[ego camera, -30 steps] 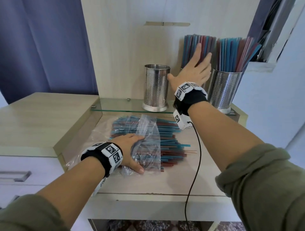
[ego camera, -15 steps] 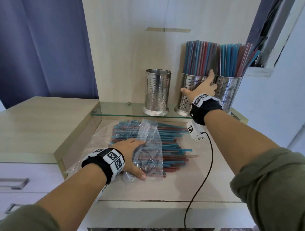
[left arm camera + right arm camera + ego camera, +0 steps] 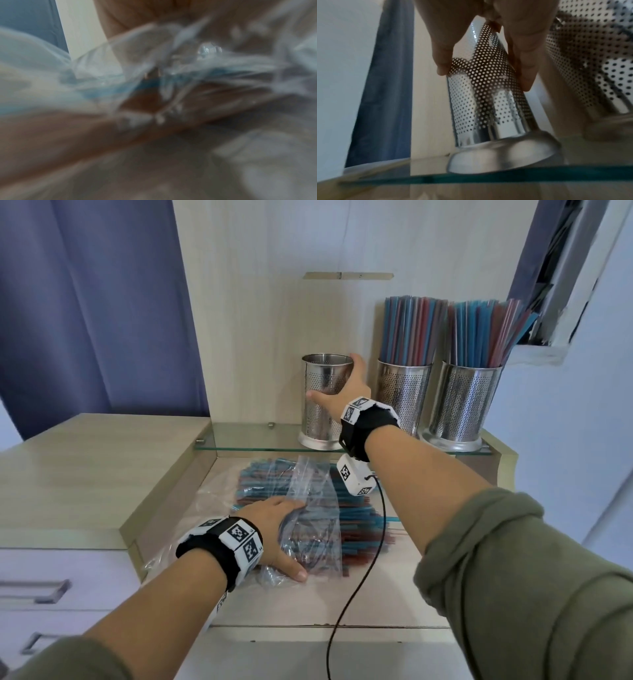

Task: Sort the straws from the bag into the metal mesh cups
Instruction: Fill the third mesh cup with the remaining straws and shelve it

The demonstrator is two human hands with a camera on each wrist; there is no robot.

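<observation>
**Almost there: one cup still has no straws**

Two full cups [image 3: 459,402] stand at the right end of the glass shelf [image 3: 246,436]. Many straws [image 3: 356,529] lie in the bag [image 3: 308,484] on the desk below. The right hand [image 3: 346,388] curls round the empty cup [image 3: 323,402]. The left hand [image 3: 274,529] presses flat on the bag.

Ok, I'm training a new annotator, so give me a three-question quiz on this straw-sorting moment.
1. True or false: the right hand grips the empty cup.
2. How many cups on the glass shelf already hold straws?
3. The left hand rests on: A) a drawer, B) the bag of straws, C) a full cup.

Key: 1 true; 2 two; 3 B.
</observation>
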